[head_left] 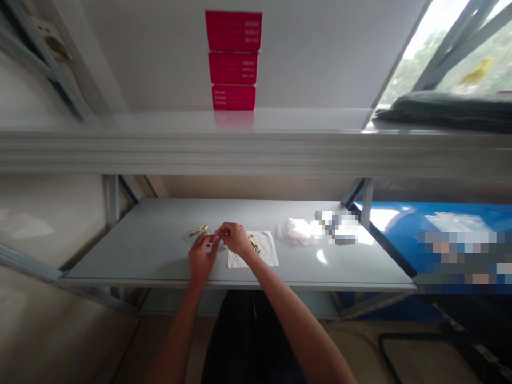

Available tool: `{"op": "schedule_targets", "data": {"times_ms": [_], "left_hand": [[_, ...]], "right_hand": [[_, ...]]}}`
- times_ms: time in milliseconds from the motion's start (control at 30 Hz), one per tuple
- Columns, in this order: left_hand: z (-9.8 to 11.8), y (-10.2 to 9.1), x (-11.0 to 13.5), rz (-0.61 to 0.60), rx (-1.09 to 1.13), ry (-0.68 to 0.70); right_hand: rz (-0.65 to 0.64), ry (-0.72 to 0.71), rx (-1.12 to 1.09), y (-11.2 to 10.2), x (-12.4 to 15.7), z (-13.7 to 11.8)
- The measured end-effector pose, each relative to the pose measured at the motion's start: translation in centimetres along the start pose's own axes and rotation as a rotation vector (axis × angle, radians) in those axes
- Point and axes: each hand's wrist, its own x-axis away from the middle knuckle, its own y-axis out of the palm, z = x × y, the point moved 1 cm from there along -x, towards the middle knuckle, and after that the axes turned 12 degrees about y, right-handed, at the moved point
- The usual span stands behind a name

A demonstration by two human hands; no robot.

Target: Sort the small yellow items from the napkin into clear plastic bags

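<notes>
My left hand (202,257) and my right hand (234,238) meet over the grey shelf (152,245), fingers pinched together on something small and clear that I cannot make out, perhaps a little plastic bag. Just beyond my left hand lie small gold pieces (199,230). More gold pieces (253,242) rest on a white paper sheet (264,250) right of my right hand.
A crumpled clear plastic bag (300,230) lies further right on the shelf. Red boxes (234,58) are stacked on the upper shelf, with a dark folded cloth (448,109) at its right. A blue surface (400,224) sits beyond the shelf's right post.
</notes>
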Motion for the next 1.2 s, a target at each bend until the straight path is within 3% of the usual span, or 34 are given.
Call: {"op": "schedule_targets", "data": {"times_ms": [167, 400, 533, 633, 767, 867, 967, 1067, 1200], "left_hand": [[-0.6, 0.1, 0.1, -0.073, 0.090, -0.017], [-0.2, 0.0, 0.0, -0.255, 0.026, -0.058], [-0.8, -0.2, 0.2, -0.143, -0.083, -0.159], [-1.1, -0.3, 0.4, -0.078, -0.131, -0.180], [-0.5, -0.4, 0.5, -0.114, -0.066, -0.035], [-0.2, -0.5, 0.4, -0.108, 0.092, -0.029], [-0.6, -0.5, 0.0, -0.009, 0.273, -0.163], [-1.5, -0.3, -0.7, 0.054, 0.558, -0.361], [-1.7, 0.4, -1.3, -0.110, 0.929, -0.562]], "right_hand": [[-0.059, -0.095, 0.450, -1.7, 0.2, -1.3], [-0.234, -0.213, 0.814, -3.0, 0.2, -2.8], [-0.283, -0.248, 0.892, -3.1, 0.9, -3.6], [-0.227, -0.171, 0.884, -3.1, 1.6, -3.5], [-0.129, -0.082, 0.723, -3.1, 2.0, -3.1], [-0.053, -0.126, 0.530, -3.1, 1.9, -2.9], [-0.021, -0.199, 0.276, -3.4, 1.4, -2.4], [-0.086, -0.239, -0.039, -4.0, 0.6, -1.4], [-0.256, -0.202, -0.383, -5.5, -0.2, 0.4]]}}
